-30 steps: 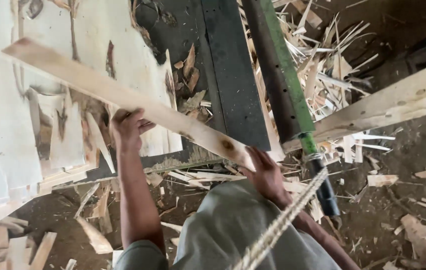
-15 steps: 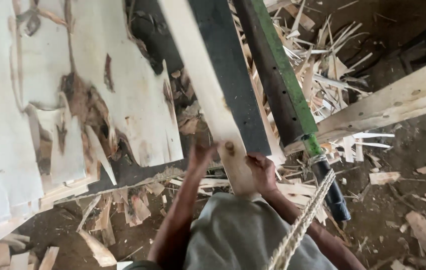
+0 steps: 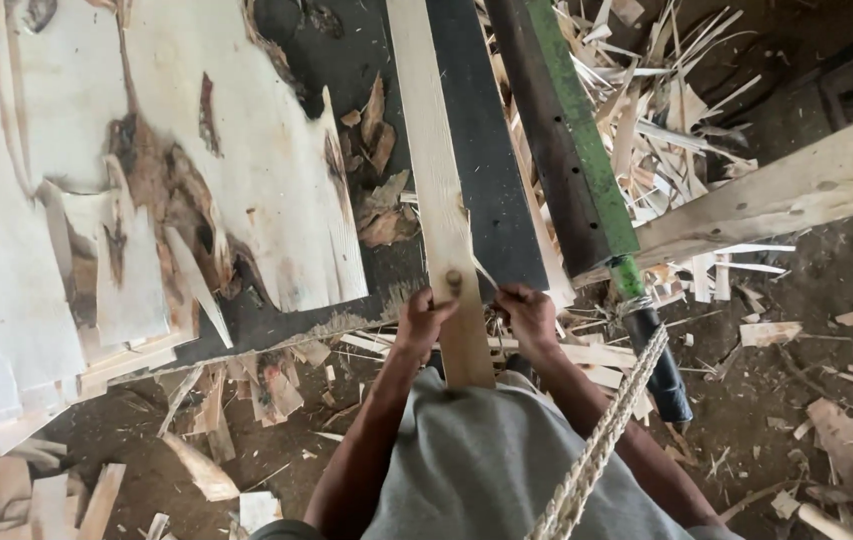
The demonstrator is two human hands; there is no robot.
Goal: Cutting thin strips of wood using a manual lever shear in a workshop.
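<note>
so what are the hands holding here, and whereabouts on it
A long wooden plank, gripped at its near end: the left hand on its left edge, the right hand just right of it.

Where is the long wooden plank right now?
In the head view, the wooden plank lies lengthwise on the dark belt, centre frame, its near end between the left hand and right hand.

Pale torn veneer sheets (image 3: 76,180) are lying spread at left, a green-edged dark bar (image 3: 566,140) is slanting beside splintered offcuts (image 3: 666,110), and a twisted rope (image 3: 596,450) is hanging below
</note>
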